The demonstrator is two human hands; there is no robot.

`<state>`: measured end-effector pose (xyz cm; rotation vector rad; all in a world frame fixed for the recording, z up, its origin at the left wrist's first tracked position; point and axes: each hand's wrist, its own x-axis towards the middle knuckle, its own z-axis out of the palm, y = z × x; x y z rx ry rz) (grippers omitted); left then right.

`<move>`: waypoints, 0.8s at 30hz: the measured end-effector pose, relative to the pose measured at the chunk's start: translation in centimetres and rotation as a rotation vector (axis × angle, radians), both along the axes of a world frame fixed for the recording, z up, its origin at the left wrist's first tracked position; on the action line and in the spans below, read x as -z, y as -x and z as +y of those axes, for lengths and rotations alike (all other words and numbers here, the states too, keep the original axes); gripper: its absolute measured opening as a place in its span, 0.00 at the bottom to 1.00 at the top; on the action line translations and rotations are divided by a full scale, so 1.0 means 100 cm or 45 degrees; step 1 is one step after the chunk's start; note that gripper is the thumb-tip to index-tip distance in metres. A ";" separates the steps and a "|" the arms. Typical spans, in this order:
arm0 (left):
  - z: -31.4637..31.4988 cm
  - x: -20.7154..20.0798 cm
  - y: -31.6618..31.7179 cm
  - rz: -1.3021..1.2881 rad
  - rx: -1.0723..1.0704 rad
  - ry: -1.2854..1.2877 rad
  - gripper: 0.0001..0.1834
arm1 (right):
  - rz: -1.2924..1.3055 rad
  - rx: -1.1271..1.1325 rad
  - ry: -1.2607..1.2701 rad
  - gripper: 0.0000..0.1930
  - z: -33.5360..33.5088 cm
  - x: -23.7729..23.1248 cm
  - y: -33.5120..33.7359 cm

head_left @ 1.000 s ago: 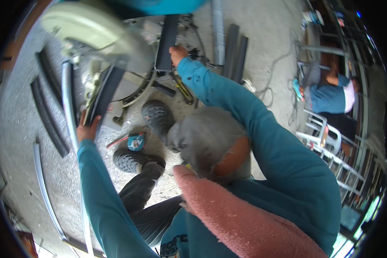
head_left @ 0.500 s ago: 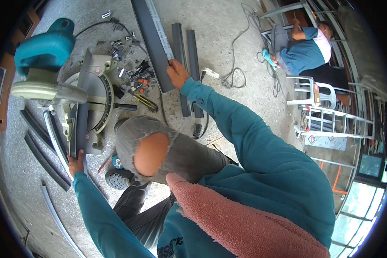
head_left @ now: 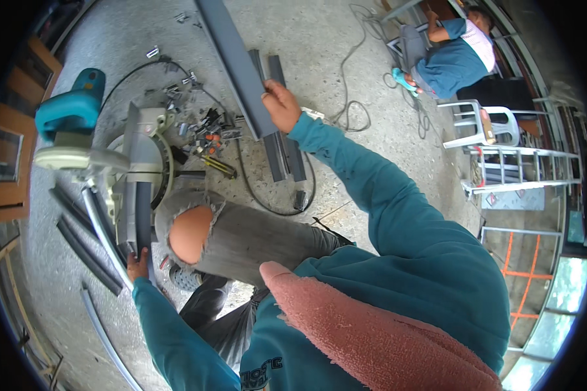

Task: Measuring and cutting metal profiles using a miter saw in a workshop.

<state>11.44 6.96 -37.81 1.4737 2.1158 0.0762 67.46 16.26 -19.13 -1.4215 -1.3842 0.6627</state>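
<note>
My right hand (head_left: 282, 107) is closed on the edge of a long dark grey metal profile (head_left: 236, 62), near its lower end. The profile slants up beyond the top of the view. Lower left, my left hand (head_left: 137, 264) grips the near end of another grey metal profile (head_left: 134, 212). That piece lies on the bed of a miter saw (head_left: 160, 153) with a teal handle (head_left: 72, 111). The saw head is up, left of the profile. Two dark profiles (head_left: 287, 153) lie on the floor beneath the right-hand piece.
Metal offcuts (head_left: 209, 130) and a yellow-black hand tool (head_left: 219, 166) litter the floor beside the saw. Black cable (head_left: 241, 176) loops nearby. More strips (head_left: 88, 251) lie at left. At right are another person (head_left: 453, 62), a white plastic chair (head_left: 482, 124) and a ladder (head_left: 525, 168).
The right-hand profile has turned, so the pale strip along it no longer shows. My view has shifted a little; my left hand keeps its hold at the saw.
</note>
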 end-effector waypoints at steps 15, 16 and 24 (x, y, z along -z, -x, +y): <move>-0.074 -0.094 -0.089 0.135 0.308 0.176 0.38 | -0.333 -0.654 -0.350 0.15 0.032 -0.127 0.043; -0.076 -0.097 -0.076 0.102 0.244 -0.119 0.38 | -0.474 -0.779 -0.444 0.15 0.038 -0.143 0.059; -0.045 -0.339 -0.088 0.397 0.357 -1.113 0.56 | -0.891 -1.746 -0.575 0.15 0.060 -0.166 0.217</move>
